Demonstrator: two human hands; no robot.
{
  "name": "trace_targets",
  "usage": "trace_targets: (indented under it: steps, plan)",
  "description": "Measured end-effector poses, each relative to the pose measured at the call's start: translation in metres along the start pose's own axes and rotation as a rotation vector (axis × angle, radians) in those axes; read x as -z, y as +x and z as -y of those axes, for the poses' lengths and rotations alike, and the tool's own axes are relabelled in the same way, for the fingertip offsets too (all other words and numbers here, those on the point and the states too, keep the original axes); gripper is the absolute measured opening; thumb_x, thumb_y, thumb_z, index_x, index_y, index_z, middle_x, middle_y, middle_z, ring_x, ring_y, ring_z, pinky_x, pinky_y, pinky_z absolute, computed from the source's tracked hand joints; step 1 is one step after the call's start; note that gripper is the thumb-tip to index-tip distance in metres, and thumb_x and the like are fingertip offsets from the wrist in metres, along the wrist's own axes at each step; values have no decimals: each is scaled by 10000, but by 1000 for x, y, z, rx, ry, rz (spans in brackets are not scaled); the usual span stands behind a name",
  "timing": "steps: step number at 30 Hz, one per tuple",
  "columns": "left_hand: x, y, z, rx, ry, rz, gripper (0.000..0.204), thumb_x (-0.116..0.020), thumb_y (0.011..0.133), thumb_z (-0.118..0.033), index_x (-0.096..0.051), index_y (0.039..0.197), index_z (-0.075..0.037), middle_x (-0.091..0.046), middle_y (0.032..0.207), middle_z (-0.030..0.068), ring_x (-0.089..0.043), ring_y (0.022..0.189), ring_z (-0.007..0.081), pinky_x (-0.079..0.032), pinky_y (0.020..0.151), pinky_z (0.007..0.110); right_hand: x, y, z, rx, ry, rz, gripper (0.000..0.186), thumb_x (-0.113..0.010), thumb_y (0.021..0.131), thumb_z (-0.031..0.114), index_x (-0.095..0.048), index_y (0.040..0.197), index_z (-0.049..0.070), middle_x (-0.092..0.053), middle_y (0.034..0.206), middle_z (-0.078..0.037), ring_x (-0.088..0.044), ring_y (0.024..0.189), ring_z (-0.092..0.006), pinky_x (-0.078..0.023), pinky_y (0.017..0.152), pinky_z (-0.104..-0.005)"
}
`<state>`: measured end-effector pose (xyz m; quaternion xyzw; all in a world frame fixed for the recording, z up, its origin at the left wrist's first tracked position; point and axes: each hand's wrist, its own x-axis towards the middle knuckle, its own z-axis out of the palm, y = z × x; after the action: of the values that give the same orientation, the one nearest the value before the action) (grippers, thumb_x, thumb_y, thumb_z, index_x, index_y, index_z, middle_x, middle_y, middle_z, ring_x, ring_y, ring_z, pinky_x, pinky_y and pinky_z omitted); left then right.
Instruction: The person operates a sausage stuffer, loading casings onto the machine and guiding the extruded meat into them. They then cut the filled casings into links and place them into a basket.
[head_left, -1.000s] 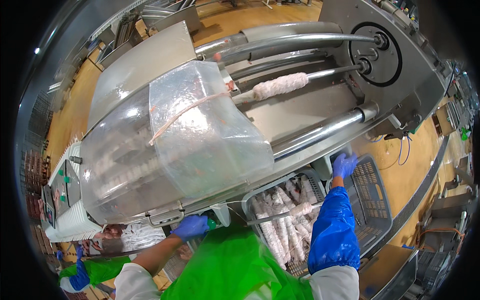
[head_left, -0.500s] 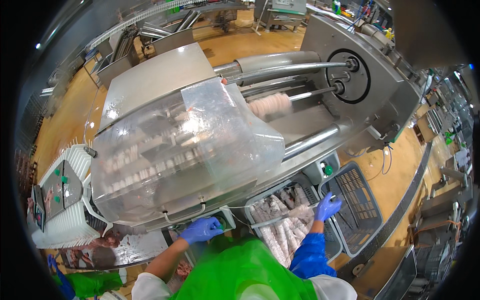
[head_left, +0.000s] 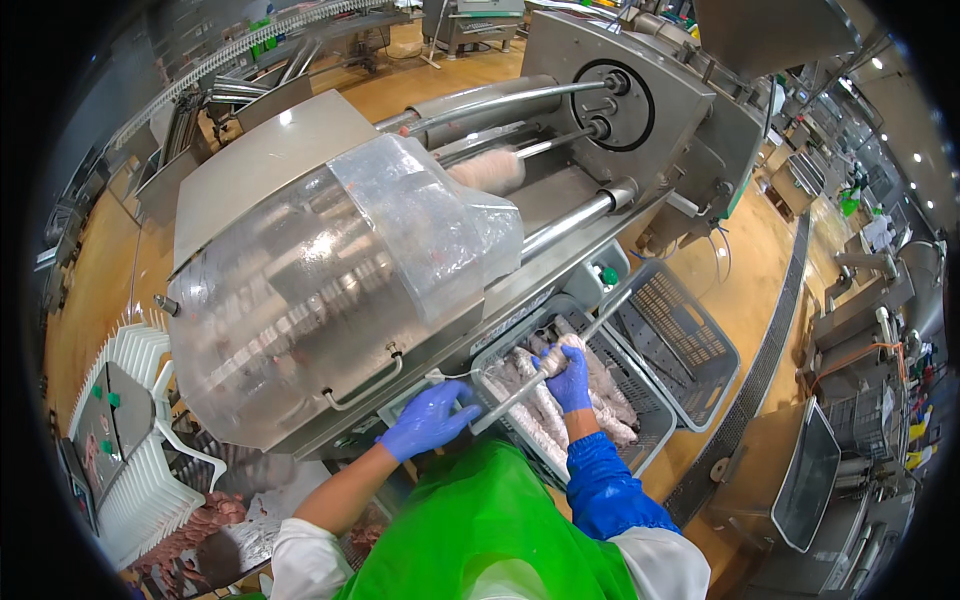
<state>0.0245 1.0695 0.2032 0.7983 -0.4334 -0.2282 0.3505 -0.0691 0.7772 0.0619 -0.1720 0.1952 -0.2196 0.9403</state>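
Note:
My right hand (head_left: 568,380), in a blue glove, is closed around a long metal rod (head_left: 510,400) and a pale ruffled roll (head_left: 556,358) on it. The rod slants over a grey crate (head_left: 655,438) holding several similar whitish rolls (head_left: 610,408). My left hand (head_left: 425,420), also gloved, is by the rod's near end, thumb and fingers apart. Whether it touches the rod I cannot tell. Ahead stands a steel machine with a cloudy transparent cover (head_left: 300,290), pale ruffled rolls showing through it. Another pale roll (head_left: 490,172) sits on a shaft beyond the cover.
Right of the crate is another grey crate (head_left: 700,350), with a dark strip inside. A green button (head_left: 608,276) sits on the machine's front. On the left are a rack of white plastic pieces (head_left: 140,470) and reddish meat (head_left: 205,520). A drain grating (head_left: 765,330) crosses the floor.
My left hand has left the machine's front control, now beside the rod's near end. My right hand has shifted left from the rod's far end onto the pale roll. The view has turned.

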Motion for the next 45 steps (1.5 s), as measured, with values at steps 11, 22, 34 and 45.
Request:
trace_targets:
  steps: [11,22,34,45]
  plan:
    - [-75,87,6,-254,-286,16,428,-515,981,-329,-472,1284,-29,-573,1177,162,-565,1071,275,-468,898,393,-131,-41,20,179,-803,306,557,-649,905,166,-355,1377,133,-558,1116,-97,-580,969,-193,-514,799,-317]
    - [-119,122,-3,-31,-821,306,292,-644,932,-322,-573,1027,-55,-585,945,31,-549,892,107,-491,769,279,-133,-70,67,850,-1746,412,557,-643,802,61,-501,1339,23,-495,1297,-191,-489,1212,-268,-424,982,-401]
    - [45,38,-140,-144,175,262,428,-588,767,-477,-663,994,-122,-684,850,165,-625,784,393,-488,703,467,-245,-97,185,1546,-2170,299,525,-768,757,137,-587,1244,58,-493,1373,-170,-455,1274,-366,-326,1086,-482]
    - [39,-45,-68,201,264,368,483,-512,846,-509,-710,891,-71,-699,953,149,-659,865,343,-496,748,451,-215,-70,31,981,-2421,1126,283,-797,694,289,-631,764,71,-618,839,-127,-600,871,-335,-476,888,-434]
